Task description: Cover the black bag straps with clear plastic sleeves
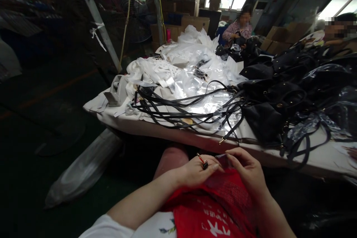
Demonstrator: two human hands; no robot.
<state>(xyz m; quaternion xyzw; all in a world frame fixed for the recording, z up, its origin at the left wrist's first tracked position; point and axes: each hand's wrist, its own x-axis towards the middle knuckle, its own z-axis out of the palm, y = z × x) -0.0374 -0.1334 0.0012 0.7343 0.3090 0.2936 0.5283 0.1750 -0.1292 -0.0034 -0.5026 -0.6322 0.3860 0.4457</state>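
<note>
My left hand (199,171) is closed low over my lap, its fingers bent toward the right hand. A small red, gold and black piece (203,162) sits against its fingers; its kind is unclear. My right hand (248,169) is closed in a pinch, thumb against forefinger, at a thin, greyish see-through piece (224,159) between the two hands. Beneath both hands lies a red apron (214,208) with white print. Just beyond them, a black strap's gold clasp (222,140) hangs at the table's front edge.
Long black straps (178,111) lie across the pale table (134,124). Clear plastic bags (192,78) pile up behind, and black handbags (267,115) heap on the right. A tape dispenser (115,96) stands left. Another person (237,31) sits at the far side.
</note>
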